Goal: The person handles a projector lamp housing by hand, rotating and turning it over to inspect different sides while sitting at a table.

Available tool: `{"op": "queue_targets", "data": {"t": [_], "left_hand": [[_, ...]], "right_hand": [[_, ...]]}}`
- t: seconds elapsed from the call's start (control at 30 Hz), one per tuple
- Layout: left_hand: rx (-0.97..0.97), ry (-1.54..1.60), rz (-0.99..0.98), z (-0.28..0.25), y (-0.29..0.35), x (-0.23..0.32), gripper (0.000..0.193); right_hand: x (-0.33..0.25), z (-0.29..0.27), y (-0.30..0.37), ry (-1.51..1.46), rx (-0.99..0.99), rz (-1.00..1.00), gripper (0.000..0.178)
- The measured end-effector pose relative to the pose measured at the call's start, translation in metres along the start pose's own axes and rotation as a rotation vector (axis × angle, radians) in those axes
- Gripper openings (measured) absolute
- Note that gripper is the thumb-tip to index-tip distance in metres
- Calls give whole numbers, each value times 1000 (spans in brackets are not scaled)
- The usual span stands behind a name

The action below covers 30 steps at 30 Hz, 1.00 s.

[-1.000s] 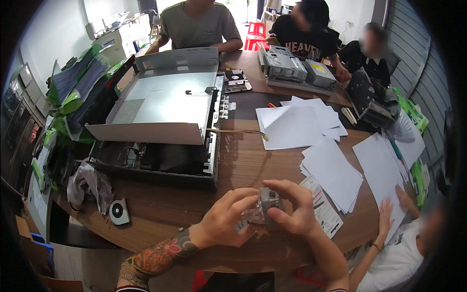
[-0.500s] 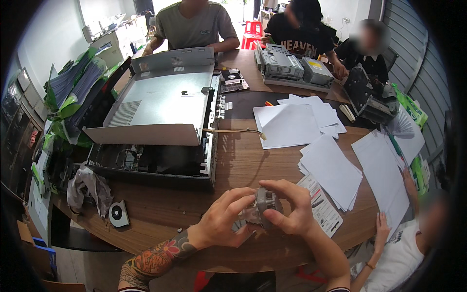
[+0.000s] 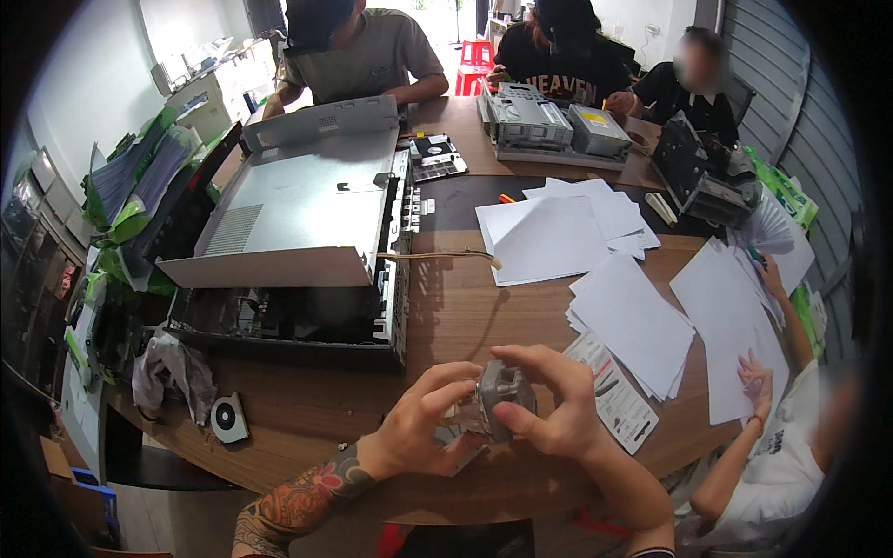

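Note:
Between my two hands, above the near edge of the table, is a small roundish part (image 3: 503, 402) with a grey ridged body and a paler, see-through-looking end. My left hand (image 3: 420, 418) grips the pale end, its fingers curled round it. On the other side, my right hand (image 3: 555, 406) holds the grey body between thumb and fingers. What exactly the part is cannot be made out. A pale flat piece (image 3: 469, 459) shows below my left fingertips, mostly hidden.
An opened metal equipment case (image 3: 288, 219) fills the left of the brown table. Near it lie a small blower fan (image 3: 229, 418) and a crumpled plastic bag (image 3: 167, 377). White paper sheets (image 3: 631, 321) and a printed card (image 3: 616, 395) lie rightward. Several people sit around.
The part has turned slightly in my hands, showing more of its grey face. At right, a co-worker's hands have shifted over the paper, one reaching farther away.

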<state>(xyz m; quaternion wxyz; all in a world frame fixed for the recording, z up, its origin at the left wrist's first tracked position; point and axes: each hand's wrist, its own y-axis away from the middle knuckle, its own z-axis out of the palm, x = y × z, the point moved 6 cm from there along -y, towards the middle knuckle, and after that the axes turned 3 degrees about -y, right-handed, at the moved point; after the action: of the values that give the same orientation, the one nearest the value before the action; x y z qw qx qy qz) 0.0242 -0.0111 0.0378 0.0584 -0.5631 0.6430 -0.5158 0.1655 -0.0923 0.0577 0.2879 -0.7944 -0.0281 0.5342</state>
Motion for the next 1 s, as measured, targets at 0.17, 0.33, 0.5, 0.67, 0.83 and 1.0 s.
{"op": "queue_targets", "data": {"t": [0.17,0.33,0.5,0.67,0.83,1.0], "left_hand": [[1,-34,-3,2,-1,-1,75],[11,11,-29,-2,-1,-3,74],[137,489,-349,-7,5,-16,70],[75,702,-594,-16,5,-25,70],[3,703,-620,-15,2,-19,73],[-32,767,-616,-11,1,-18,76]], "right_hand": [[-2,-2,-2,43,-23,0,51],[-2,0,-3,31,-49,8,50],[8,-21,6,-516,160,243,66],[0,-26,1,-481,174,59,76],[5,-17,0,-314,59,10,79],[4,-11,-3,-373,22,-21,90]]}}
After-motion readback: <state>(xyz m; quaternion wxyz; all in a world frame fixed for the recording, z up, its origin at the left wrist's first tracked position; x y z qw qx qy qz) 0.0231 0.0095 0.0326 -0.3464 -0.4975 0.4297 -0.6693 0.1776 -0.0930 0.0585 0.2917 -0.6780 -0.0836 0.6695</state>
